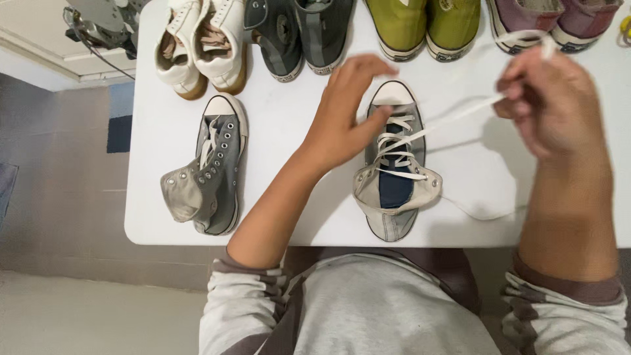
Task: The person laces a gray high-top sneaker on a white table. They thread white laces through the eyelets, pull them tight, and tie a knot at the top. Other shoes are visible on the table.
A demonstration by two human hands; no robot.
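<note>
Sneaker [396, 172] number one, the grey high-top, sits in the middle of the white table [460, 223], close to the near edge, with its white toe pointing away from us. Its top is folded open, and we can see the blue inside. White lace [453, 118] zigzags up its front.

Our left hand [345, 115] rests on the left side of this sneaker. The fingers are spread and relaxed, not closed around anything, and the thumb touches the laces near the middle of the shoe.

Our right hand [549, 105] is up and off to the right of the sneaker. It is closed on the white lace, pinching it, and the lace runs tight from the shoe up to this hand. A bit of lace loops over the top of the fingers. Another loose piece of lace lies on the table by the shoe's right side.

A second grey high-top [209, 167] lies on its side to the left, well apart from the first, with its laces loose.

Along the far edge of the table we see more shoes in pairs: white ones with tan soles [200, 43], dark grey ones [302, 33], green ones [424, 26], and dusty purple ones [552, 20]. Something yellow [624, 29] peeks in at the far right, maybe another lace, but it is too cut off to tell.

We wear grey sleeves with brown cuffs.
</note>
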